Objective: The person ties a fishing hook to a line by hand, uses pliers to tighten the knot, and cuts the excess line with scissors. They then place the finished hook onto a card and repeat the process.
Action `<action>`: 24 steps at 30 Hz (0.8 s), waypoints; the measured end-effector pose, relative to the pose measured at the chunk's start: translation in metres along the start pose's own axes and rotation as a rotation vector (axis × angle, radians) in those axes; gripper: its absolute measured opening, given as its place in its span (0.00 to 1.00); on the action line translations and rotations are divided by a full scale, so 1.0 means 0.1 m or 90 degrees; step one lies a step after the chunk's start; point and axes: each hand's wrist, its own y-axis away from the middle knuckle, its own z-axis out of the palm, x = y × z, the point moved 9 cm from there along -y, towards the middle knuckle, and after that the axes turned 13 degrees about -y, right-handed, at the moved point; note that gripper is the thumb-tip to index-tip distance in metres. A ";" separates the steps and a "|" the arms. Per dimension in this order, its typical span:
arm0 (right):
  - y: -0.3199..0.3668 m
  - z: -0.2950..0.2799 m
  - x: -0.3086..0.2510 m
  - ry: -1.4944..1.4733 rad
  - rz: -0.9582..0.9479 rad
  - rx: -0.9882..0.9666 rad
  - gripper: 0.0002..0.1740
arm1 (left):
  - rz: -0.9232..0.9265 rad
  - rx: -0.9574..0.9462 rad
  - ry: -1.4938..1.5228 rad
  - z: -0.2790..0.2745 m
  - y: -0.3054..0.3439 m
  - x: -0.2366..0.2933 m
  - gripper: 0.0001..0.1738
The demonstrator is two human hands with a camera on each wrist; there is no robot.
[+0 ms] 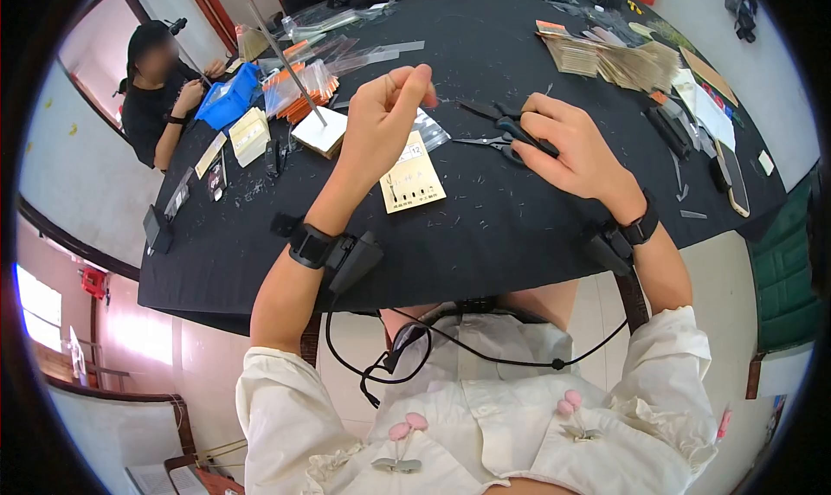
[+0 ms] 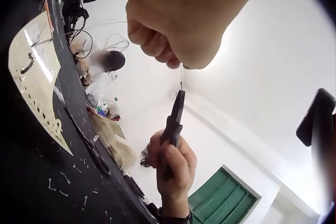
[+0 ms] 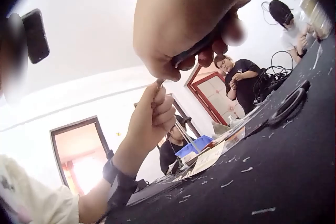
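Note:
My left hand (image 1: 385,114) is raised over the table with fingers curled, pinching a thin line (image 2: 181,74) that hangs below the fist in the left wrist view. At the line's lower end, a tiny hook-like bit sits right at the tip of a dark-handled tool (image 2: 172,124). My right hand (image 1: 563,140) grips this tool, whose slim pointed metal tips face left in the head view. Below and between the hands lies a pale yellow card (image 1: 415,188) with printing, slots and a small dark hook on it. Black scissors (image 2: 89,145) lie on the table beyond the card.
A white-topped block (image 1: 322,131) with a thin upright rod stands left of the card. Orange-edged packets (image 1: 299,88) and a blue bin (image 1: 229,93) sit farther left. Card stacks (image 1: 606,58) lie at back right, a phone (image 1: 734,179) at the right edge. Another person (image 1: 156,88) sits left.

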 end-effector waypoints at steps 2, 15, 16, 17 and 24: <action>0.01 -0.01 0.03 0.005 0.004 0.006 0.10 | -0.040 -0.024 0.119 0.03 0.02 0.03 0.21; 0.07 -0.27 0.17 -0.059 0.056 0.172 0.11 | -0.056 -0.305 0.204 0.29 0.05 -0.06 0.24; 0.07 -0.27 0.17 -0.057 0.056 0.173 0.11 | -0.056 -0.305 0.203 0.28 0.03 -0.07 0.24; 0.07 -0.27 0.18 -0.055 0.057 0.174 0.11 | -0.091 -0.259 0.278 0.22 0.00 -0.11 0.24; 0.09 -0.23 0.29 -0.041 0.093 0.173 0.11 | -0.106 -0.236 0.655 -0.05 -0.11 -0.15 0.22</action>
